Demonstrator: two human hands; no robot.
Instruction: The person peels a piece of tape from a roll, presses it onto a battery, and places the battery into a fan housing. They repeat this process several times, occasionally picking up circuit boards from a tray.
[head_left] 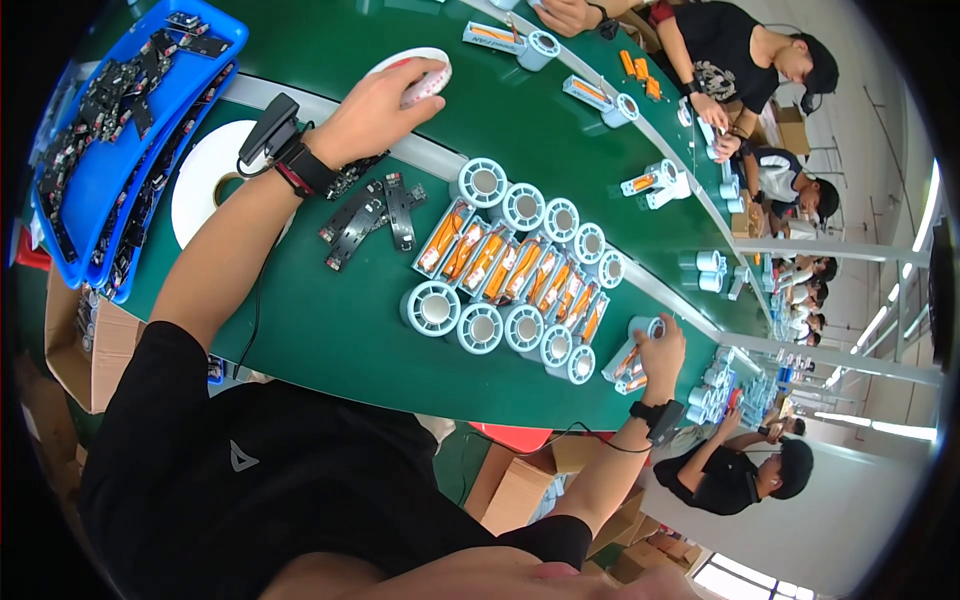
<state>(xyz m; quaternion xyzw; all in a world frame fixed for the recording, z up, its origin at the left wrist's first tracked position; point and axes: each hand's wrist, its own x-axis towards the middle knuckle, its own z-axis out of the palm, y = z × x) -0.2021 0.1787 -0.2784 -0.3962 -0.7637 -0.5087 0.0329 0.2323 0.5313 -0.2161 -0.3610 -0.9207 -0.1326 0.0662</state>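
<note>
My left hand (375, 112) is closed around the edge of a small white roll with pinkish-red marks (432, 84), thumb on the near side. At the right end of the table, my right hand (662, 358) grips the round end of a light-blue handheld fan body (622, 368), its open handle showing orange parts. Between the hands lie several similar fan bodies (482, 328) in two rows, round heads outward, with orange cells (522, 268) in the open handles. Black circuit boards (358, 222) lie near my left wrist.
Blue trays (72, 215) of circuit boards stand at the left, beside a large white reel (195, 190). Across a metal rail, more fan bodies (540, 48) sit on the green table (330, 335). Co-workers (735, 60) work along the far side. Cardboard boxes (515, 490) stand below.
</note>
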